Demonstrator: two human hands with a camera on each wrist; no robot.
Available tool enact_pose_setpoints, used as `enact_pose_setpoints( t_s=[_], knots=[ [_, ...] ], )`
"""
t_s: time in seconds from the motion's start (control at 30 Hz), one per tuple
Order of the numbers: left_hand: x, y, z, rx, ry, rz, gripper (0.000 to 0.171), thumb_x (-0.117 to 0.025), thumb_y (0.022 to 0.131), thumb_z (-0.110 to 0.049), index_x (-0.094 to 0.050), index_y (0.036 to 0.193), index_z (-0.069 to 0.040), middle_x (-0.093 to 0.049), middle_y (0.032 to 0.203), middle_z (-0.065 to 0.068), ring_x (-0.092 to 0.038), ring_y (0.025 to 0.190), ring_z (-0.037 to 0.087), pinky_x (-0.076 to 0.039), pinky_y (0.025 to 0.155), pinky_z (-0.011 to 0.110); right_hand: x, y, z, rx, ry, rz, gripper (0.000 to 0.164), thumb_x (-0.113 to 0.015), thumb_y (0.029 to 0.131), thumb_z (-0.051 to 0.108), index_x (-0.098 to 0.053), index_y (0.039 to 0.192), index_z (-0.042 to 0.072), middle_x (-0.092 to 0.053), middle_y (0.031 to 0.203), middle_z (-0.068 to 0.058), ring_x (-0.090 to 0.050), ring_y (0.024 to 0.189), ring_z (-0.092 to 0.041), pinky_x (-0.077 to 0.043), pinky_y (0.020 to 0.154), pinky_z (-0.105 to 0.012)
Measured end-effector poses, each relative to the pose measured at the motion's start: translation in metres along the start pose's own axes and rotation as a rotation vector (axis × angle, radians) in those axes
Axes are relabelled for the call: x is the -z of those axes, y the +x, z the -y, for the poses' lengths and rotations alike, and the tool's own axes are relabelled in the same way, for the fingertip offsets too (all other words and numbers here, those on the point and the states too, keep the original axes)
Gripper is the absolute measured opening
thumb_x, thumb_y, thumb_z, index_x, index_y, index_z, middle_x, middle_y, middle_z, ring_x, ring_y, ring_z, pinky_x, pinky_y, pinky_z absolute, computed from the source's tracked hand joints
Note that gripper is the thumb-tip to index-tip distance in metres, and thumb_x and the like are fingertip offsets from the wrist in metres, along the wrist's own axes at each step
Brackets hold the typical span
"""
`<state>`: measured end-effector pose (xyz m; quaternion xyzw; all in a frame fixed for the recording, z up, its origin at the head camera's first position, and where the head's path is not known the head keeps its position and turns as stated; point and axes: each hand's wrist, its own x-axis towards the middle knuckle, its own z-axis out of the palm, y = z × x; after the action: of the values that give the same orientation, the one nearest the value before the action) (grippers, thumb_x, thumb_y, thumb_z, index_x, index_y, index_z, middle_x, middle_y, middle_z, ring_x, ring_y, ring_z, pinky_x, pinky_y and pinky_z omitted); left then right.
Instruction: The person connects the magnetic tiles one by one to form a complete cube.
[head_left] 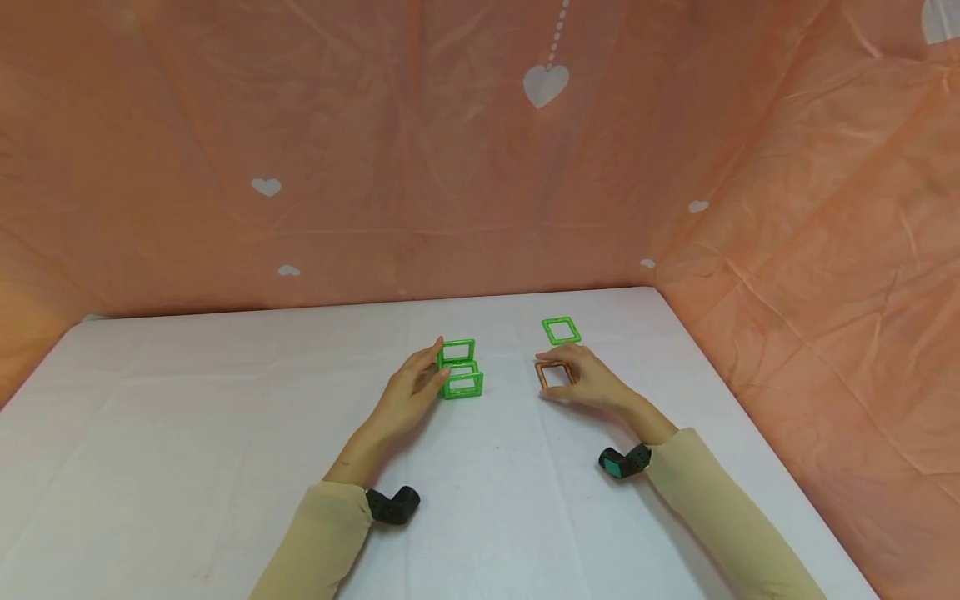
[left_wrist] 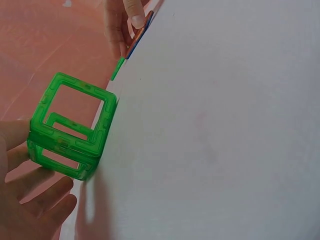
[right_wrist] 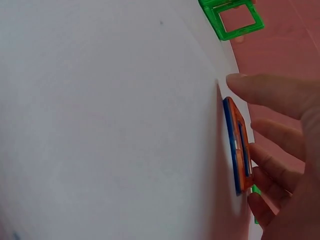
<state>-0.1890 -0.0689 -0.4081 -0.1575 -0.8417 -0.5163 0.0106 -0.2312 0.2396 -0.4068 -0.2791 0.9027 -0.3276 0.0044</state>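
Note:
In the head view my left hand (head_left: 408, 392) holds the left side of several joined green magnetic square tiles (head_left: 463, 387), thumb at the front and a finger at the back. The left wrist view shows the tiles as an open box shape (left_wrist: 75, 142), with the other fingers spread beside it. My right hand (head_left: 588, 383) is around an orange square tile (head_left: 542, 379) on the table, thumb at its near edge and fingers at its far side. A blue layer (right_wrist: 231, 135) shows under the orange in the right wrist view, where a small gap separates the thumb from the edge.
A single green square tile (head_left: 561, 340) lies flat behind my right hand. White cloth covers the table (head_left: 225, 417). Orange curtains with white hearts hang along its back (head_left: 450, 167) and right side (head_left: 840, 250).

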Motion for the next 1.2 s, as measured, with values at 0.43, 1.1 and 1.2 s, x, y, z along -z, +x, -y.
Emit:
enact_pose_setpoints(
  t_s=[0.43,1.1,1.2],
  knots=[
    [0.000,0.000,0.001,0.006,0.009,-0.008,0.056,-0.053,0.099,-0.015,-0.031,0.148,-0.001,-0.040,0.146,0.021,-0.051,0.125,0.036,-0.035,0.110,0.049,-0.002,0.000,-0.001,-0.041,0.001,0.015,0.048,-0.079,0.076,0.018,-0.067,0.119,0.003,-0.059,0.119,-0.016,-0.046,0.114,-0.033,-0.035,0.089,-0.038],
    [-0.003,0.000,0.001,0.009,-0.034,-0.021,0.055,-0.054,0.098,-0.013,-0.032,0.148,-0.003,-0.039,0.147,0.020,-0.053,0.123,0.035,-0.038,0.108,0.046,-0.001,0.007,0.004,-0.009,0.094,0.006,0.052,-0.078,0.080,0.019,-0.062,0.126,0.001,-0.061,0.111,-0.011,-0.051,0.100,-0.023,-0.040,0.084,-0.034],
    [-0.003,0.000,0.001,0.008,-0.038,-0.023,0.055,-0.054,0.098,-0.013,-0.032,0.148,-0.002,-0.040,0.146,0.021,-0.053,0.123,0.035,-0.038,0.108,0.045,-0.002,0.009,0.007,-0.014,0.133,-0.007,0.052,-0.077,0.081,0.017,-0.060,0.127,0.000,-0.059,0.110,-0.012,-0.052,0.101,-0.025,-0.043,0.088,-0.038]
  ],
)
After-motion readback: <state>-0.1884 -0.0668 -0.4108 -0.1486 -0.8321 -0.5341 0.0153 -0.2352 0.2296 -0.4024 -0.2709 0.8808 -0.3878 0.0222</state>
